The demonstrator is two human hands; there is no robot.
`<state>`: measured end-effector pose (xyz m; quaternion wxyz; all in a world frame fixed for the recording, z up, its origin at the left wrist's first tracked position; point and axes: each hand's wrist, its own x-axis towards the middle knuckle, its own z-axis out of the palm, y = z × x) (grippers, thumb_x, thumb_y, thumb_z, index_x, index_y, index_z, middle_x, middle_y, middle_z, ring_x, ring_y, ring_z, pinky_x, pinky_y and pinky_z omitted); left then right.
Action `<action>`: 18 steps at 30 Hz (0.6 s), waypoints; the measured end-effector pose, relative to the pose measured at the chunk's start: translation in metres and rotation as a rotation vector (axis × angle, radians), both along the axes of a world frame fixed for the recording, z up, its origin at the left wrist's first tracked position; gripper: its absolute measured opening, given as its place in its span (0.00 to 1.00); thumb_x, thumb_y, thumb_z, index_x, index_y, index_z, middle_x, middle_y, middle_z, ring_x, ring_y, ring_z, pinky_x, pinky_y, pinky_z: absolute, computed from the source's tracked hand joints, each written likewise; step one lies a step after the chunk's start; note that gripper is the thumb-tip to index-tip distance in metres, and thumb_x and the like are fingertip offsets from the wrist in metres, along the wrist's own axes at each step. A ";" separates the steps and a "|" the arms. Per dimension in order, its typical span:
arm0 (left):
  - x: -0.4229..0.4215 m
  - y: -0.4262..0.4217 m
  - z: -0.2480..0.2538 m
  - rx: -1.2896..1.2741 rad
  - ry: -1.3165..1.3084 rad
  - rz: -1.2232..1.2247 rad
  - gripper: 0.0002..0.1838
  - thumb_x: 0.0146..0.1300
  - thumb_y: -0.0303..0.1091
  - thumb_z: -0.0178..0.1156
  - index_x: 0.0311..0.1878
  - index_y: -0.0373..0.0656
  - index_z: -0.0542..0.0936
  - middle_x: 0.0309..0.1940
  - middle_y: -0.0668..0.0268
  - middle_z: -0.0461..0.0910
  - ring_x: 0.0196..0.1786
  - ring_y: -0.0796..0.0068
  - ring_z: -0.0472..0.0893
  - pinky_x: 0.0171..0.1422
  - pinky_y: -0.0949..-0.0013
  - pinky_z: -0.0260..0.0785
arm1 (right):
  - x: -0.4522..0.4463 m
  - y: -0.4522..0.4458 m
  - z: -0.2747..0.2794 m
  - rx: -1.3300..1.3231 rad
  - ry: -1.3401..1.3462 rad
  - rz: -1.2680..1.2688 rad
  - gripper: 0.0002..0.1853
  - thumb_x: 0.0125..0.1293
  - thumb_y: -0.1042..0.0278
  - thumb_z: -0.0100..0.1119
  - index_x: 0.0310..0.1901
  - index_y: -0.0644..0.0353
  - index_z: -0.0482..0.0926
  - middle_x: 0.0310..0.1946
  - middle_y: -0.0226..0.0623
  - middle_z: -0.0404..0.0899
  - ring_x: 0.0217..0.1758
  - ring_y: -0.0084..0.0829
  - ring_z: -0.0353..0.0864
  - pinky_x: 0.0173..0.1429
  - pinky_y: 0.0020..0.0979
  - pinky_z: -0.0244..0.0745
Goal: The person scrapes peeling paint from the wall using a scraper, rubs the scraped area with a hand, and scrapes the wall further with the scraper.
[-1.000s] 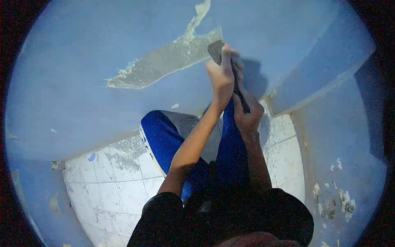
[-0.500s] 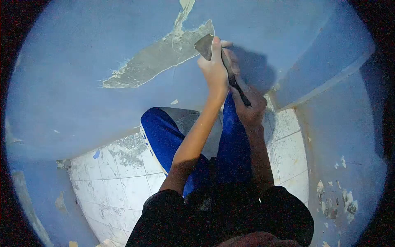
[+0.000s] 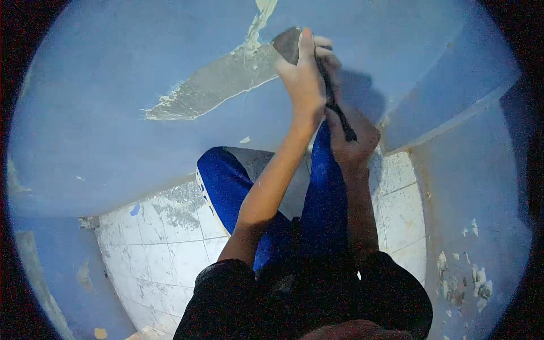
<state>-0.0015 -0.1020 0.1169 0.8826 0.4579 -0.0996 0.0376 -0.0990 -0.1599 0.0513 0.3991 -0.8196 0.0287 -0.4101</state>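
Note:
A scraper with a wide dark blade (image 3: 287, 45) and a long dark handle is against the blue wall (image 3: 141, 62). My left hand (image 3: 306, 85) grips it near the blade, the thumb lying along the blade's edge and the other fingers behind. Lower down, my right hand (image 3: 356, 140) is closed around the handle's end. The blade overlaps the right end of a bare grey patch (image 3: 221, 85) in the paint, hiding that end. A pale strip (image 3: 258, 25) of exposed wall runs upward from the patch.
My bent legs in blue trousers (image 3: 224, 175) are close to the wall. White floor tiles (image 3: 153, 226) with grey dust lie below, with a small blue paint flake (image 3: 135, 210). On the right, another blue wall section has peeling spots (image 3: 481, 283).
Both hands and the scraper have moved up and slightly right along the wall. The blade now covers the patch's upper right tip. The grip is unchanged.

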 end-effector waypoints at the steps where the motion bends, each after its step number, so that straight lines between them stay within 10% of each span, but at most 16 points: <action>1: -0.002 0.002 -0.003 0.030 0.013 0.000 0.18 0.64 0.46 0.59 0.32 0.38 0.79 0.21 0.65 0.78 0.23 0.77 0.76 0.28 0.72 0.67 | -0.002 -0.001 0.006 0.031 0.025 0.008 0.14 0.58 0.74 0.65 0.47 0.64 0.82 0.38 0.49 0.83 0.39 0.38 0.85 0.45 0.32 0.77; 13: -0.009 0.002 -0.016 0.142 -0.092 0.099 0.22 0.69 0.47 0.51 0.29 0.37 0.79 0.15 0.65 0.74 0.14 0.77 0.71 0.16 0.74 0.61 | 0.000 0.005 -0.027 -0.083 -0.116 -0.113 0.14 0.56 0.65 0.67 0.45 0.56 0.84 0.28 0.44 0.82 0.27 0.41 0.81 0.31 0.36 0.75; 18: -0.008 0.006 0.005 0.050 -0.093 0.027 0.23 0.69 0.48 0.52 0.30 0.36 0.79 0.16 0.64 0.75 0.14 0.78 0.72 0.18 0.75 0.62 | -0.002 0.009 0.000 0.006 -0.048 -0.043 0.13 0.57 0.74 0.65 0.44 0.65 0.82 0.35 0.49 0.84 0.36 0.36 0.85 0.43 0.32 0.76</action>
